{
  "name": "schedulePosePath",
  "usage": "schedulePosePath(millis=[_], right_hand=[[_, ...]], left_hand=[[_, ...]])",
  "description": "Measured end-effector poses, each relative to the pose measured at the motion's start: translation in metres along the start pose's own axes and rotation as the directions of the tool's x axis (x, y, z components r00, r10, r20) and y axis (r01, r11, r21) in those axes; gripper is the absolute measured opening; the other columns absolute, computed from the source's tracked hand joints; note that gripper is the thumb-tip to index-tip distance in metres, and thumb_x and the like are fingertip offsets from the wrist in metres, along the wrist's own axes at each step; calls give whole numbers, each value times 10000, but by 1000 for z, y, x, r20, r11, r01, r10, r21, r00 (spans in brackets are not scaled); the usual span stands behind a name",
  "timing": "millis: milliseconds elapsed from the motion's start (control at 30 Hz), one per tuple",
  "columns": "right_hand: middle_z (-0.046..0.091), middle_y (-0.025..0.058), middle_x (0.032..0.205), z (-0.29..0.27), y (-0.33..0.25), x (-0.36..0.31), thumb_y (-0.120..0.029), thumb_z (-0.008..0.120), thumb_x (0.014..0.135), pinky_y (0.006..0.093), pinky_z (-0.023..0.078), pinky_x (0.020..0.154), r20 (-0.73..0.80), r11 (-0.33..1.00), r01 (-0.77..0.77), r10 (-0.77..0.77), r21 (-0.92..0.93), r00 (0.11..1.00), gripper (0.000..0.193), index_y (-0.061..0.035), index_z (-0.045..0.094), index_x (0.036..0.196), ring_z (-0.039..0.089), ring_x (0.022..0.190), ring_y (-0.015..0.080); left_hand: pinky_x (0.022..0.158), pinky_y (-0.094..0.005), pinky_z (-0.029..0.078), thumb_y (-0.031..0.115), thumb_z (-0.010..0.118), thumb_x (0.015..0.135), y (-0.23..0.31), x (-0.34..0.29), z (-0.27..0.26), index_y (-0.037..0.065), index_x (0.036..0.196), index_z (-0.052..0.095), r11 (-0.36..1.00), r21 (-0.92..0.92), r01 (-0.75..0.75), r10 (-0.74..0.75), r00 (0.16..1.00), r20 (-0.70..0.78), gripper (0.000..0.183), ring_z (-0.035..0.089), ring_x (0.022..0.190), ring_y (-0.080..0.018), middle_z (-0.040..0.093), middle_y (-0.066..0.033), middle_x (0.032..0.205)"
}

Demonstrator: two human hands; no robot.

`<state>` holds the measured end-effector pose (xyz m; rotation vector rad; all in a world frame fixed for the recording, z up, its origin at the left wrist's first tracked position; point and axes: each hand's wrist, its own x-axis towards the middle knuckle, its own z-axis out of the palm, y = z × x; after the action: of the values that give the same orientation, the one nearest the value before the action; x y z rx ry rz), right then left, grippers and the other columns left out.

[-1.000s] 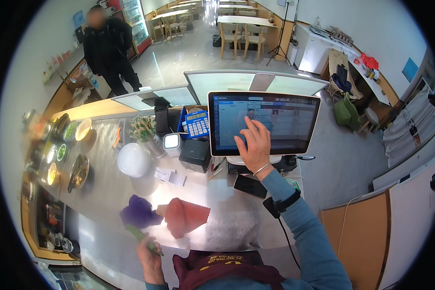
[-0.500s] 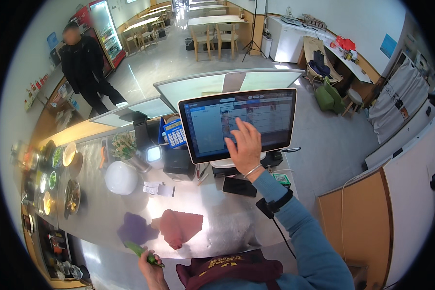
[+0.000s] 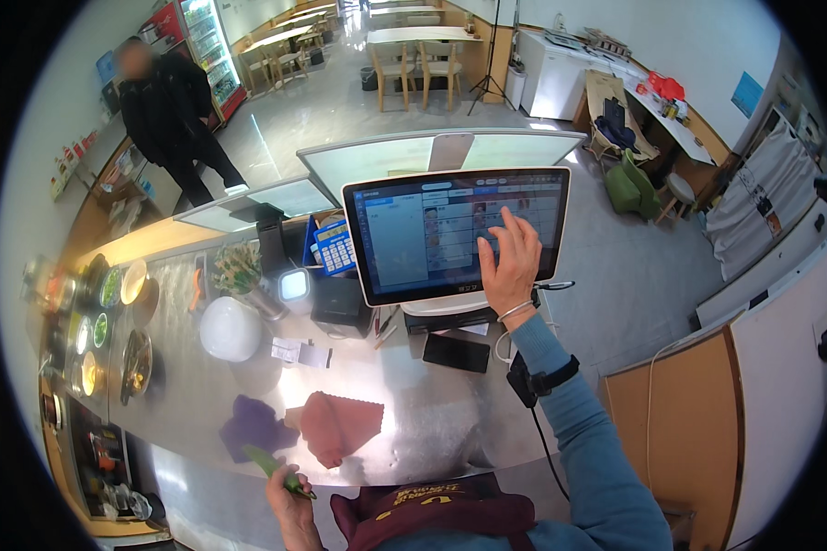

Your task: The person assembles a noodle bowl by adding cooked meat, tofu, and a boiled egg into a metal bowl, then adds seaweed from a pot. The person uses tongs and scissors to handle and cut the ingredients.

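My right hand (image 3: pixel 511 262) is raised in front of the touchscreen monitor (image 3: pixel 404 248), fingers spread and nothing in them. The index fingertip lies over the right half of the lit screen; I cannot tell whether it touches. A long green pepper (image 3: pixel 265 461) is held in my left hand (image 3: pixel 289 503), low at the counter's near edge, its pale end pointing up and left. Just beyond that hand lie a purple cloth (image 3: pixel 255 430) and a reddish cloth (image 3: pixel 340 427). A black phone (image 3: pixel 456 353) rests below the monitor.
On the metal counter (image 3: pixel 184 395) stand a white rounded object (image 3: pixel 231 329), a blue calculator (image 3: pixel 334 248) and a paper slip (image 3: pixel 301 353). Several food bowls (image 3: pixel 133 281) are at the left. Glass panels (image 3: pixel 368 163) edge the far side. A person in black (image 3: pixel 170 119) stands beyond.
My right hand has moved right across the screen. The left hand has shifted slightly, with the pepper still in it. The view has tilted a little.
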<state>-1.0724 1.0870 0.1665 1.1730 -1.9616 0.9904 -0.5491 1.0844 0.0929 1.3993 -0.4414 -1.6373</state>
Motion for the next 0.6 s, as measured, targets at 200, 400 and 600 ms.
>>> schedulePosePath(millis=[200, 400, 600], right_hand=[[593, 192, 1377, 1, -7, 1, -209, 685, 921, 473, 407, 1030, 2, 999, 25, -25, 48, 1000, 222, -22, 667, 1039, 519, 1249, 360], [596, 199, 1373, 16, -38, 2, -234, 705, 909, 478, 407, 1035, 56, 980, 139, -148, 146, 987, 243, -22, 673, 1024, 518, 1248, 362], [570, 199, 1403, 27, -44, 5, -210, 709, 899, 470, 405, 1041, 98, 987, 149, -155, 62, 983, 244, -16, 660, 1040, 506, 1263, 360]], left_hand=[[472, -304, 417, 99, 621, 857, 0, -4, -1, -21, 1264, 486, 1000, -11, -4, 4, 1000, -4, 445, 563, 577, -198, 603, -96, 853], [473, -300, 414, 80, 635, 853, -1, -8, 3, -33, 1272, 486, 999, -30, 17, -18, 999, -31, 459, 558, 575, -201, 599, -104, 862], [472, -301, 417, 82, 628, 856, -3, -7, -2, -42, 1284, 476, 1000, -25, 6, -7, 1000, -21, 471, 562, 568, -204, 593, -113, 871]])
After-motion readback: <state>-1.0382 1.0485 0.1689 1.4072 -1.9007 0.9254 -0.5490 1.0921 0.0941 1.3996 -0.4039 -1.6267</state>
